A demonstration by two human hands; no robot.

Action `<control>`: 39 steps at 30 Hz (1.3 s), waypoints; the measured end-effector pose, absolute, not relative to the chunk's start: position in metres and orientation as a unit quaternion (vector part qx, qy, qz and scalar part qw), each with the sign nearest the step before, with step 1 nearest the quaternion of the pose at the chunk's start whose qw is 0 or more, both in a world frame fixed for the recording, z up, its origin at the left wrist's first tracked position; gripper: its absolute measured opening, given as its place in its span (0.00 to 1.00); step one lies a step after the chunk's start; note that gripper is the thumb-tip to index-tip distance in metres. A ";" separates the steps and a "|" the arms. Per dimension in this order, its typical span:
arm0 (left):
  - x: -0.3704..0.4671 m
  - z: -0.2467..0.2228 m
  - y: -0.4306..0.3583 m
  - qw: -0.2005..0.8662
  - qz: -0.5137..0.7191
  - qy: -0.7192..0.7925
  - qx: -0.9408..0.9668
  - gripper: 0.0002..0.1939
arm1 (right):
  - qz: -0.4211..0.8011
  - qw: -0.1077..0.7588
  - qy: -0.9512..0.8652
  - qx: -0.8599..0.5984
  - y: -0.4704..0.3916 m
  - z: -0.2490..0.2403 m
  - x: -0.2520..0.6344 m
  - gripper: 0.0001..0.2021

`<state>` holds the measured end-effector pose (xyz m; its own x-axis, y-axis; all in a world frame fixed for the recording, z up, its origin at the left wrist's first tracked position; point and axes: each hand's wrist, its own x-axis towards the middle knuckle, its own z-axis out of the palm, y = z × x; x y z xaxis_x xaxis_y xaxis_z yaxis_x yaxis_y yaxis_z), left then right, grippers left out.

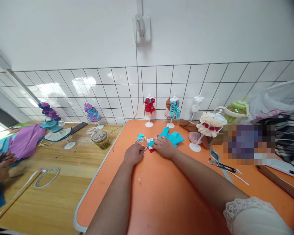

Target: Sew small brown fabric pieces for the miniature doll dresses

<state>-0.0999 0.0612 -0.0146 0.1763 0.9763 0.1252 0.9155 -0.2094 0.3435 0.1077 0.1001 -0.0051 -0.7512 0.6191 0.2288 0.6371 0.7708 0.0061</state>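
Observation:
My left hand (134, 154) is closed on the edge of a thin tape roll (141, 140), which stands tilted over the orange table. To its right, my right hand (164, 147) lies low on the table with its fingers curled and pressed down. A small blue cloth piece (150, 143) shows at its fingertips, with a bit of dark red cloth (152, 150) under it. Larger bright blue cloth (175, 138) lies crumpled just behind that hand. Small blue scraps (140, 136) sit beyond the tape roll.
Small dress forms stand along the tiled wall, one in red (150, 106), one in turquoise (174, 108). A cream-skirted form (208, 125) leans by a pink bowl (194, 136). Scissors (221, 165) lie right. At left, another person's hand (1, 169) is near purple cloth (26, 140).

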 end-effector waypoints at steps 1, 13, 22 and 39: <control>-0.101 -0.014 0.061 0.098 0.158 0.623 0.760 0.13 | -0.066 0.099 -0.937 -0.328 0.096 -0.007 0.106 0.12; -0.108 -0.011 0.054 0.139 0.143 0.593 0.780 0.08 | 0.035 0.163 -0.867 -0.470 0.107 -0.017 0.093 0.13; -0.102 -0.008 0.053 0.135 0.151 0.563 0.802 0.07 | 0.123 0.122 -0.883 -0.437 0.132 -0.016 0.091 0.18; -0.102 -0.018 0.061 0.047 0.297 0.460 0.835 0.23 | -0.117 0.146 -0.922 -0.338 0.065 -0.013 0.093 0.11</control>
